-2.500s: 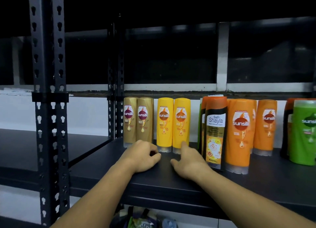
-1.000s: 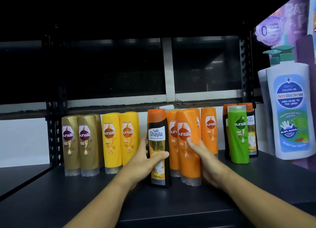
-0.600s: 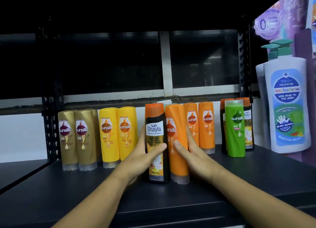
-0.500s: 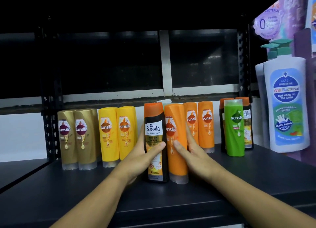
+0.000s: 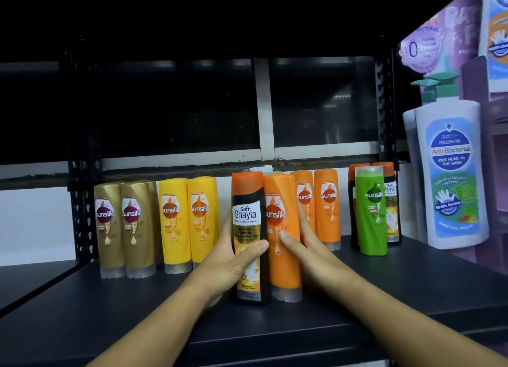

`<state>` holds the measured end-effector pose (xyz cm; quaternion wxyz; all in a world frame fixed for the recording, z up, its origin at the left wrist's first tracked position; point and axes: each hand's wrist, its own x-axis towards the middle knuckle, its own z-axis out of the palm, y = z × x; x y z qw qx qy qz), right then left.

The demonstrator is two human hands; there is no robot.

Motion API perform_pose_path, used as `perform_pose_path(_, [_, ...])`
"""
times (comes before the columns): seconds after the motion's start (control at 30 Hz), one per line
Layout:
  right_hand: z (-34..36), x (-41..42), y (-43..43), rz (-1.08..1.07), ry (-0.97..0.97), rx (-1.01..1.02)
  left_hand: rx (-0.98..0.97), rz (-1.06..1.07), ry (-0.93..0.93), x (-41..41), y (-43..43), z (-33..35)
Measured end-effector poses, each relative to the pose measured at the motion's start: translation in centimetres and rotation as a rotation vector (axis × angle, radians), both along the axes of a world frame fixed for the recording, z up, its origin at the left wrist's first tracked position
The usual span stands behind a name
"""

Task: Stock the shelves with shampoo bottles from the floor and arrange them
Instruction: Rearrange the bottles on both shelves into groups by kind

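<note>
A black Safi Shayla bottle (image 5: 247, 210) with an orange cap stands upright near the front of the dark shelf (image 5: 412, 284). My left hand (image 5: 231, 265) is wrapped around its lower half, thumb across the label. Touching its right side stands an orange Sunsilk bottle (image 5: 286, 259); my right hand (image 5: 313, 254) grips it, thumb on the front, fingers behind. Further back stand two more orange Sunsilk bottles (image 5: 327, 201), two yellow ones (image 5: 189, 221) and gold ones (image 5: 121, 226).
A green Sunsilk bottle (image 5: 371, 210) and dark Shayla bottles (image 5: 391, 204) stand at the right. Large white pump bottles (image 5: 450, 168) and purple cartons (image 5: 450, 36) fill the far right. A perforated upright post (image 5: 82, 207) bounds the left; a lower shelf (image 5: 27, 281) lies beyond it.
Since a second ago my right hand has slid the front orange bottle left until it touches the Shayla bottle. My left hand has kept its hold. The view has barely shifted.
</note>
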<state>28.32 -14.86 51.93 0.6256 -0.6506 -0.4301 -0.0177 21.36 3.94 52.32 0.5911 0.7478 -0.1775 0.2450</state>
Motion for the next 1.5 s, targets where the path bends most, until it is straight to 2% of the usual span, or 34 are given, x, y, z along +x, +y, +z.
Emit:
perform_pose_path(0.33, [-0.3,-0.3,-1.6,-0.012,0.017,0.077,0.065,-0.015,0.023,0.6,-1.3,0.1])
perform_pose_path(0.77, [-0.3,2.3,-10.2,-0.195,0.008,0.077,0.120,-0.088,-0.006,6.5,-9.4,0.1])
perform_pose_path(1.2, [-0.5,6.9,-13.8,-0.248,0.038,0.015,0.183,0.000,-0.047,11.3,-13.2,0.2])
perform_pose_path(1.4, [-0.6,7.3,-13.8,-0.247,0.052,-0.084,0.221,0.068,0.008,11.2,-12.4,0.3])
perform_pose_path(1.5, [-0.4,7.4,-14.3,-0.258,0.084,-0.050,0.336,0.062,0.088,10.5,-11.9,0.6])
